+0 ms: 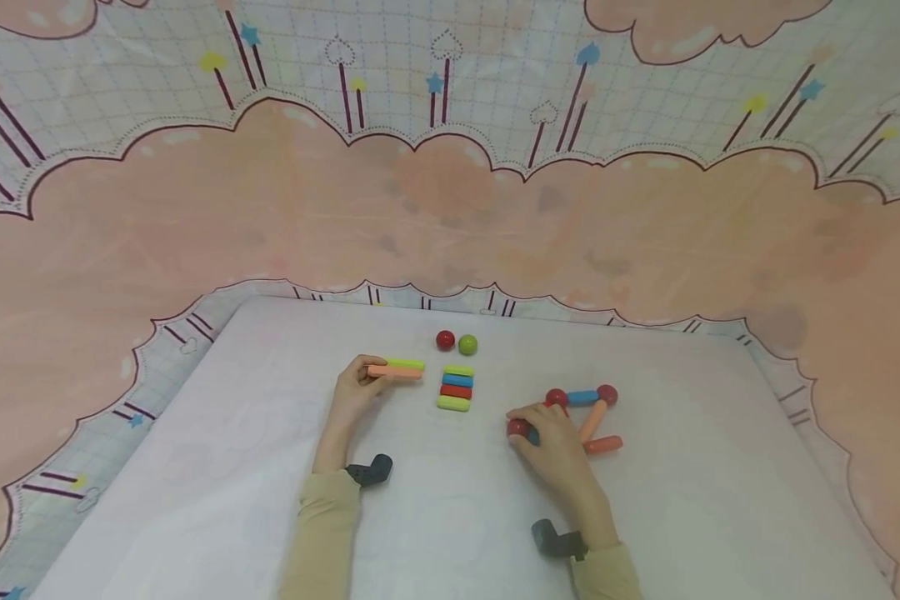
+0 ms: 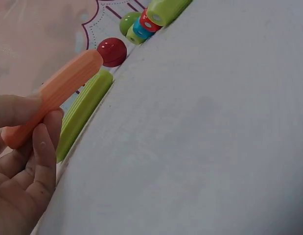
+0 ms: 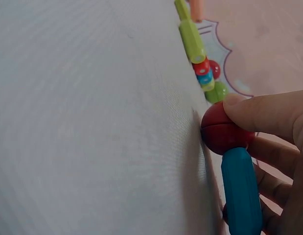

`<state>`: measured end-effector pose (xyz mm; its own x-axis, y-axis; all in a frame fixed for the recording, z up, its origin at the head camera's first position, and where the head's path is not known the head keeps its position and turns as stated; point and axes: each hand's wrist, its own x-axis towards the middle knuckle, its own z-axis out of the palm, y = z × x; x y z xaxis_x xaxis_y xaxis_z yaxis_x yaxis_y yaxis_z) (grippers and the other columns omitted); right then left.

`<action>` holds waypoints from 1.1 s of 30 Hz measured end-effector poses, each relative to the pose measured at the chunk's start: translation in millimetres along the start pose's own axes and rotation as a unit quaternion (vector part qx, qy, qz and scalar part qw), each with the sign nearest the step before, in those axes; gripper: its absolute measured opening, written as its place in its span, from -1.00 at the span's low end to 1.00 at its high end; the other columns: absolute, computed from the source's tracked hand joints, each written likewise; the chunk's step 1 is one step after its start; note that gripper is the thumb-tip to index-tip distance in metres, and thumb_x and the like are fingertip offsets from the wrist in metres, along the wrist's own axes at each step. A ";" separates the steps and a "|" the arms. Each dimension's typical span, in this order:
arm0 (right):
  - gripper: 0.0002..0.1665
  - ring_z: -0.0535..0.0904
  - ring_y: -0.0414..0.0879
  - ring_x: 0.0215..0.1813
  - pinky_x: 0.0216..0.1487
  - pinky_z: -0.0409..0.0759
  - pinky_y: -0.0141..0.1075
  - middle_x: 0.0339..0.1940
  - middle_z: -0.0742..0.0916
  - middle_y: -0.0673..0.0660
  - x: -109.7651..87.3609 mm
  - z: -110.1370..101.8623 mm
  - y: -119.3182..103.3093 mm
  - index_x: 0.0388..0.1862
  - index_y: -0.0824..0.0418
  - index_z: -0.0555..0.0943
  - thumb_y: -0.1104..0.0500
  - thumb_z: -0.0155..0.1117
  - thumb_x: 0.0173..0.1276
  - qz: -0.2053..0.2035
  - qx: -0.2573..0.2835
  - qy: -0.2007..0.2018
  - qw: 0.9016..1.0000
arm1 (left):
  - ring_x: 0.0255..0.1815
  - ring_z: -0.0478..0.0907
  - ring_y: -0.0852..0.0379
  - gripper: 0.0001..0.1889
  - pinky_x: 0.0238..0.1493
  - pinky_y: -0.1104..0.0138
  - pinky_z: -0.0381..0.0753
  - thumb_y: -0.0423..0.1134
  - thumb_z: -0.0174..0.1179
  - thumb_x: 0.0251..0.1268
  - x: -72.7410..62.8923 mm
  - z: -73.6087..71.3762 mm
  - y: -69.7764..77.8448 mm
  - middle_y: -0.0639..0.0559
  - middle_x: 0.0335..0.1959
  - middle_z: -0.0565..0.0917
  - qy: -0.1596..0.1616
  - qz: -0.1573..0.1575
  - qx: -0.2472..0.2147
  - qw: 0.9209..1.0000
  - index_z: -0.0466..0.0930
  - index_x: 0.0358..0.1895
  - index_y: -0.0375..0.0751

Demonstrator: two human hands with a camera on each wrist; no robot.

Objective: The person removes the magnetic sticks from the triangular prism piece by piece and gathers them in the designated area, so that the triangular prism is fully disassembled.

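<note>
My left hand [image 1: 352,392] pinches an orange ribbed rod [image 2: 63,90] between thumb and fingers, raised a little over the white table. A long yellow-green rod [image 2: 85,115] lies just beyond it. With thumb and fingers, my right hand [image 1: 558,450] grips a red ball [image 3: 222,129] that has a blue rod [image 3: 241,188] joined to it. Behind that hand, a blue rod [image 1: 582,397] links two red balls [image 1: 607,394]. An orange rod [image 1: 592,422] runs down from the right ball, and a red-orange rod [image 1: 605,445] lies at its lower end. My right hand hides part of this group.
Between the hands lies a column of short rods [image 1: 457,381] in green, blue and red. Behind it sit a loose red ball [image 1: 446,340] and a green ball [image 1: 468,344]. A patterned cloth [image 1: 450,217] hangs beyond the table's [image 1: 435,517] far edge.
</note>
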<state>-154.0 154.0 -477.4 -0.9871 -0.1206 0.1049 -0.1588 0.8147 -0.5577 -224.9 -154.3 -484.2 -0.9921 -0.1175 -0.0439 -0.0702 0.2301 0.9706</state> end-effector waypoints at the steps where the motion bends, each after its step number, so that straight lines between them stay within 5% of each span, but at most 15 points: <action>1: -0.58 0.43 -0.11 0.00 0.02 0.53 -0.24 0.02 0.70 -0.05 -0.1 0.0 -0.2 0.04 -0.07 0.64 0.07 0.44 0.17 0.000 -0.002 0.000 1.000 | -0.23 0.47 0.36 -0.66 -0.25 0.60 0.46 -0.40 0.21 0.26 0.9 -0.4 -0.6 -0.31 0.07 0.60 -0.002 -0.002 0.006 1.000 0.46 0.09 -0.33; 12: -0.58 0.43 -0.13 -0.01 0.00 0.53 -0.24 0.02 0.70 -0.07 -0.8 1.6 0.1 0.03 -0.08 0.64 0.06 0.45 0.16 -0.002 -0.003 0.007 1.000 | -0.28 0.49 0.30 -0.67 -0.29 0.56 0.50 -0.41 0.14 0.32 4.0 -0.8 -6.3 -0.30 0.09 0.57 0.002 -0.025 0.018 1.000 0.46 0.13 -0.34; 22: -0.58 0.43 -0.12 0.00 0.02 0.53 -0.21 0.03 0.70 -0.06 0.8 1.6 3.6 0.04 -0.08 0.63 0.05 0.44 0.17 -0.012 -0.005 0.006 1.000 | -0.29 0.62 0.16 -0.71 -0.31 0.54 0.45 -0.37 0.19 0.27 5.2 -2.4 -12.0 -0.24 -0.09 0.62 0.106 -0.005 0.079 0.991 0.55 0.06 -0.27; 27: -0.57 0.45 -0.11 0.02 0.04 0.53 -0.18 0.05 0.69 -0.05 1.0 1.2 3.5 0.04 -0.09 0.63 0.04 0.45 0.15 -0.011 -0.008 0.003 1.000 | -0.14 0.63 -0.05 -0.71 -0.28 0.56 0.40 -0.39 0.20 0.24 4.5 -1.0 -11.0 -0.21 -0.09 0.52 0.125 0.003 0.092 0.988 0.58 0.04 -0.30; 33: -0.56 0.44 -0.11 0.02 0.03 0.52 -0.19 0.05 0.69 -0.05 1.8 2.1 3.9 0.05 -0.10 0.63 0.03 0.46 0.15 -0.009 -0.009 0.000 1.000 | -0.15 0.58 -0.05 -0.72 -0.32 0.58 0.42 -0.40 0.20 0.22 4.0 2.1 -10.7 -0.22 -0.13 0.55 0.136 0.013 0.103 0.985 0.58 0.01 -0.33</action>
<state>-156.4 155.8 -481.1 -0.9841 -0.1351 0.1157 -0.1765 0.8228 -0.5403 -228.3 -155.2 -495.3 -0.9313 -0.3567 0.0734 -0.0915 0.4243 0.9009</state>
